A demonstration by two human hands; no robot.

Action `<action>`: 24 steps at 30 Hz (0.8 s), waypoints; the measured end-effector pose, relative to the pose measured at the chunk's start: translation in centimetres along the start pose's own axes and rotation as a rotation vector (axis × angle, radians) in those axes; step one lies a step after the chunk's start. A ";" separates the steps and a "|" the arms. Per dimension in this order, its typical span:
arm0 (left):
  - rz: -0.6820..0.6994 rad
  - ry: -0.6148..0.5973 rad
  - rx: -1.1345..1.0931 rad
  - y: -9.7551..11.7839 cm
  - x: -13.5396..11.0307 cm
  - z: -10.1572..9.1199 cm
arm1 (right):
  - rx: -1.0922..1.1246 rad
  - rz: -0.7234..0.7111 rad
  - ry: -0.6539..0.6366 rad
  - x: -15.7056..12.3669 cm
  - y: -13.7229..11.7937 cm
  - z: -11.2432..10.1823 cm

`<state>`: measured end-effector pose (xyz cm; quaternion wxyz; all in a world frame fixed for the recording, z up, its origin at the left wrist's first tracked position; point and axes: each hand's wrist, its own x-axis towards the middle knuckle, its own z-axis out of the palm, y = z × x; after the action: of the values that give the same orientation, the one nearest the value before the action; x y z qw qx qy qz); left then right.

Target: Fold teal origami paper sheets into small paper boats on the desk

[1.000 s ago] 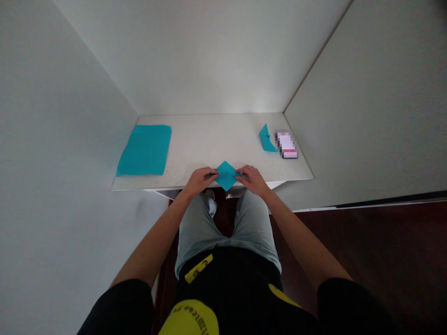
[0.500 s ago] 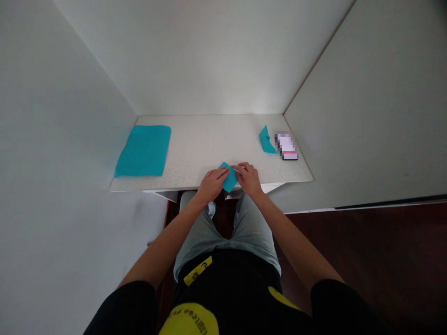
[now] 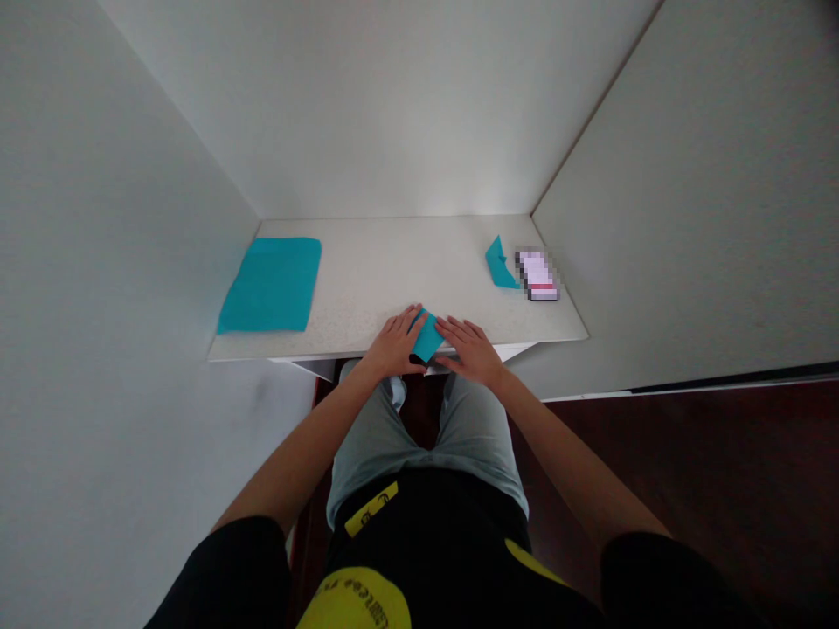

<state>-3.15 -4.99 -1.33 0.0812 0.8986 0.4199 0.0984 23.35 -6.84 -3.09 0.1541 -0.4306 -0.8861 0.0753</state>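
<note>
Folded paper (image 3: 428,339) lies at the table's (image 3: 393,258) near edge between your hands, left hand (image 3: 393,345) spread with fingers on it, right hand (image 3: 474,351) open, fingertips at its side. Beyond: sheet (image 3: 272,285) left, phone (image 3: 538,273) and paper boat (image 3: 497,266) right.

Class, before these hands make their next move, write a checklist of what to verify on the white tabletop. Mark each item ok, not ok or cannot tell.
1. Bare left hand touching the small folded turquoise paper: ok, fingers at its left side.
2. Bare right hand at the opposite side: ok, fingertips at its right corner.
3. Small paper wholly within the white rectangular tabletop: not ok, its near corner reaches past the front edge.
4. Creases sharp: cannot tell, too small.
5. Boat-like folded turquoise paper apart from both hands: ok.
6. Large flat turquoise paper sheet apart from both hands: ok, at left.
</note>
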 end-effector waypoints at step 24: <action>-0.404 0.157 -0.681 -3.8 3.2 -1.9 | 0.659 0.303 0.120 6.3 4.0 -1.5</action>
<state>-4.45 0.02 0.00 0.3597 0.7094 0.5364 0.2821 23.14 0.62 -1.38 0.3234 -0.4878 -0.7298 0.3534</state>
